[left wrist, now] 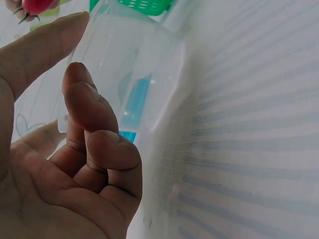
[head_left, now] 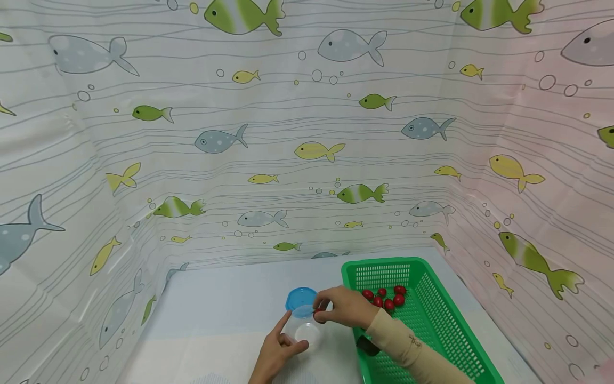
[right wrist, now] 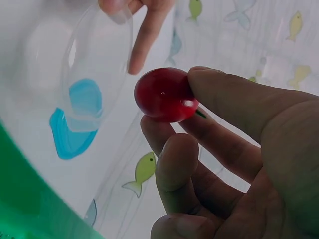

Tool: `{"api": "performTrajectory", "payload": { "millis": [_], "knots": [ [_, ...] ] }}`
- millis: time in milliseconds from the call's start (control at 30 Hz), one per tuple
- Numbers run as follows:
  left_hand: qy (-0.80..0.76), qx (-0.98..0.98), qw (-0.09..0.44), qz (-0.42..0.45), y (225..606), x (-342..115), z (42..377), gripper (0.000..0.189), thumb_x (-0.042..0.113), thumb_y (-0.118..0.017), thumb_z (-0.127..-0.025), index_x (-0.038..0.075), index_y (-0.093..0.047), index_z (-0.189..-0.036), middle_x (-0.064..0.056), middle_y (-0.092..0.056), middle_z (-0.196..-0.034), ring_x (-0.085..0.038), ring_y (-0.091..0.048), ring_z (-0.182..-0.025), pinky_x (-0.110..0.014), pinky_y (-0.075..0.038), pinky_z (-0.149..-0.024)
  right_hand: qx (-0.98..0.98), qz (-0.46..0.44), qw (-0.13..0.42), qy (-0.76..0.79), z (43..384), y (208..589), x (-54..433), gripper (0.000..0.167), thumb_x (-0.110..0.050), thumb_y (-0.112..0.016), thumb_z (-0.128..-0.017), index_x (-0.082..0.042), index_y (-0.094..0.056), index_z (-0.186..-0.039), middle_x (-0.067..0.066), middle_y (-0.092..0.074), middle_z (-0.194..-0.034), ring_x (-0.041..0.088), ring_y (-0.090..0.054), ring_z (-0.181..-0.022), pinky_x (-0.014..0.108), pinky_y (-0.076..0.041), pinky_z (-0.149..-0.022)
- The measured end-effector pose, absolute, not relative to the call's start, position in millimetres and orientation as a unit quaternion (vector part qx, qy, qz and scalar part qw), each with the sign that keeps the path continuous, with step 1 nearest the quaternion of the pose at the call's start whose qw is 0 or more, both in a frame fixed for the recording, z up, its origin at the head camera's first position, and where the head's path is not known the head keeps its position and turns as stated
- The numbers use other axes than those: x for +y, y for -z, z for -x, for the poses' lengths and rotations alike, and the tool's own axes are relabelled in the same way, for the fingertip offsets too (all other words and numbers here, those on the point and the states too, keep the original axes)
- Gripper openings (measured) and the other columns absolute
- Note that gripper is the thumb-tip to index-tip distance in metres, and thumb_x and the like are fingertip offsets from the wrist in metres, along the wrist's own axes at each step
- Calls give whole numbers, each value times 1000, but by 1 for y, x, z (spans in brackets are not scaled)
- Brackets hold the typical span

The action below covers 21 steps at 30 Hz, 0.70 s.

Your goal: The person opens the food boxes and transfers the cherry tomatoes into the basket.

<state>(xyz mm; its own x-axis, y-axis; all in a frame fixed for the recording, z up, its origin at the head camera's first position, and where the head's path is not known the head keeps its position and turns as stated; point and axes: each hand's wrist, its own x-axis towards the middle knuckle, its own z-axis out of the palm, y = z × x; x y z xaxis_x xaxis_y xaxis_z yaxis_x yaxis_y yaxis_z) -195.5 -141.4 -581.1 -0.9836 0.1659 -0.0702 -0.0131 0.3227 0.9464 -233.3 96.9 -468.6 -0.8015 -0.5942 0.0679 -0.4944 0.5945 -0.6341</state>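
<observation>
Between right thumb and fingers a red cherry tomato (right wrist: 162,94) is pinched; a bit of green shows beside it. In the head view my right hand (head_left: 349,306) holds it over the rim of a clear plastic container (head_left: 307,334). My left hand (head_left: 279,349) grips that container from the near left, thumb and index finger spread around its side. From the left wrist, the see-through wall (left wrist: 154,55) shows with the other fingers curled beside it. A blue lid (head_left: 300,296) lies just behind the container.
To the right, a green plastic basket (head_left: 384,261) holds several more cherry tomatoes (head_left: 389,305) toward its far left part. My right forearm (head_left: 408,341) reaches across the basket's left edge. A fish-patterned curtain (head_left: 307,106) stands behind the white table (head_left: 211,304) and at both sides.
</observation>
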Motion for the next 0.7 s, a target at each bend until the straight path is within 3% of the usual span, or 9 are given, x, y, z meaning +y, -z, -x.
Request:
{"api": "performTrajectory", "payload": {
  "millis": [700],
  "knots": [
    [-580,809,82,-44,582,-141,197,97,33,-84,-84,3,-30,-159,0,-60,-69,-15,-51,-66,-26,-41,-59,911,256,24,323,227,476,158,14,-35,-72,-95,-24,-74,-104,-14,-69,-92,9,-63,-83,32,-50,-70]
  ]
}}
